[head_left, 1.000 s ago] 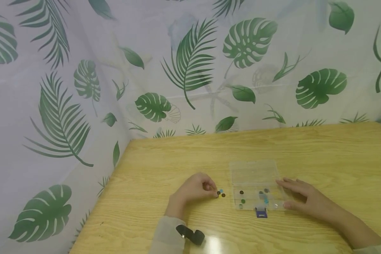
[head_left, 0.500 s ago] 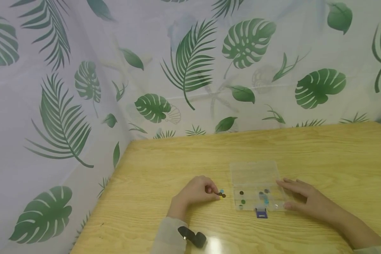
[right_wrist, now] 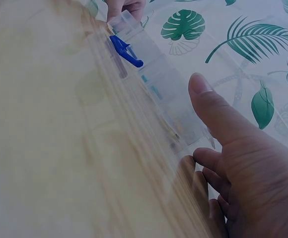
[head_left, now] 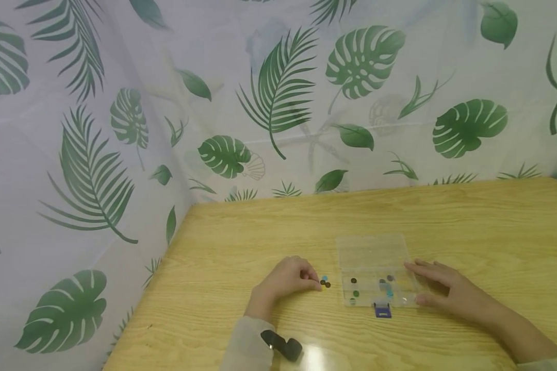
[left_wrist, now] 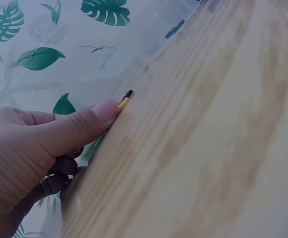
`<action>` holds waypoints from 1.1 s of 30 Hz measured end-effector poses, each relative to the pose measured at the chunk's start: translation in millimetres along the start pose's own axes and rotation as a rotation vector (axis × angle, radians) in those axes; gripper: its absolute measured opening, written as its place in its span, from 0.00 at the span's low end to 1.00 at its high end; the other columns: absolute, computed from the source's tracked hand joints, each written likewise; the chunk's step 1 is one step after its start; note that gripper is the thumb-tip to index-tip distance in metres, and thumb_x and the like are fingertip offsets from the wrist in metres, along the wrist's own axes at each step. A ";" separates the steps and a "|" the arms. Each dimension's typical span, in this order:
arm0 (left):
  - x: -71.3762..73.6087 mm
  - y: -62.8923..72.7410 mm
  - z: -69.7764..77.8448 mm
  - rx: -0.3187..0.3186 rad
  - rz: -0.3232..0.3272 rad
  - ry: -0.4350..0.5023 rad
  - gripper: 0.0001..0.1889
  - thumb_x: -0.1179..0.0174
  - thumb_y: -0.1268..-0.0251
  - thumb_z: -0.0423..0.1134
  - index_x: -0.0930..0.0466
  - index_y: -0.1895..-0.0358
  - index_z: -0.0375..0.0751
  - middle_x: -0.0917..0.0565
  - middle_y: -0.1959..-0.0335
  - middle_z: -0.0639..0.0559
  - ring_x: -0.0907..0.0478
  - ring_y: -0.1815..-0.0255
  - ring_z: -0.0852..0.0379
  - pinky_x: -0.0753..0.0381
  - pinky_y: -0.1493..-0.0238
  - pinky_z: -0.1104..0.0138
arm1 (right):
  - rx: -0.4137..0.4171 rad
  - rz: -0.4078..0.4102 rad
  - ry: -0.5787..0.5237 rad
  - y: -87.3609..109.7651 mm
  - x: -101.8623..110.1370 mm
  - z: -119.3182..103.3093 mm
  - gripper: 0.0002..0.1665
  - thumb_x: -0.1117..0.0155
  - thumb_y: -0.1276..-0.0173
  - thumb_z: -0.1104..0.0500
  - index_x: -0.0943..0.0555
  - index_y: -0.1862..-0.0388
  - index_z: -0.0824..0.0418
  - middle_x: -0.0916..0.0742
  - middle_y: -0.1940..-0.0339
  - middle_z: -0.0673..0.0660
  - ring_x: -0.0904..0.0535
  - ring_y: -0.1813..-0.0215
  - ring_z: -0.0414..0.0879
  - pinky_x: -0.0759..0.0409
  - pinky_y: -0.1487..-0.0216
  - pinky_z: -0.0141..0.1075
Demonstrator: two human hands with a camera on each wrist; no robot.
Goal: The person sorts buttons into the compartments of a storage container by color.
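Observation:
My left hand [head_left: 285, 279] rests low over the table, thumb and forefinger tips together at a small yellow disc [left_wrist: 124, 104]. Its edge sticks out past the thumb tip in the left wrist view, its other side hidden by the fingers. Right against it lie two dark discs [head_left: 327, 284] and a light blue disc [head_left: 325, 278]. A clear plastic compartment box [head_left: 371, 270] lies with its lid laid back, a blue latch [head_left: 382, 310] at its front. Beside the box's right end my right hand [head_left: 452, 288] is spread, fingertips at its edge, holding nothing.
Inside the box are several small discs: a green disc [head_left: 356, 293] and dark ones at the left, blue ones [head_left: 389, 294] and yellow further right. A wood-grain table [head_left: 241, 232] carries everything. White leaf-print cloth [head_left: 278, 170] hangs behind and at the left.
The left hand has shifted slightly to the right, and the dark discs by its fingertips have moved a little right. Yellow now shows below them. Right hand and box stay put.

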State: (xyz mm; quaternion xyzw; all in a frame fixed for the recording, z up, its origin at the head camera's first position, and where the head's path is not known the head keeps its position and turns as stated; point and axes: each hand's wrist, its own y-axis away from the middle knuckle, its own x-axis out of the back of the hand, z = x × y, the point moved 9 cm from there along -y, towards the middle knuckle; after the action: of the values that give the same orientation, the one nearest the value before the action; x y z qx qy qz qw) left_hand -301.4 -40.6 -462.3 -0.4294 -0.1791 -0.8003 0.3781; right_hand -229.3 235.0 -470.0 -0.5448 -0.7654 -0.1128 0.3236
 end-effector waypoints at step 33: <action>6.2 -15.1 68.6 -0.319 0.286 -0.254 0.06 0.31 0.47 0.48 0.14 0.70 0.52 0.21 0.78 0.63 0.32 0.74 0.68 0.36 0.64 0.79 | 0.021 0.013 0.011 0.9 -0.5 -2.2 0.37 0.31 0.40 0.57 0.32 0.31 0.53 0.33 0.33 0.74 0.48 0.34 0.80 0.58 0.29 0.57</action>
State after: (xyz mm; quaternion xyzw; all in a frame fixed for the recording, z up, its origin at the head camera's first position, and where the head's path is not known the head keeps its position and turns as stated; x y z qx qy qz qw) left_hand -277.1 8.3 -417.7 -0.6016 -0.0340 -0.6965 0.3897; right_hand -227.5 233.8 -468.8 -0.5458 -0.7610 -0.1056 0.3344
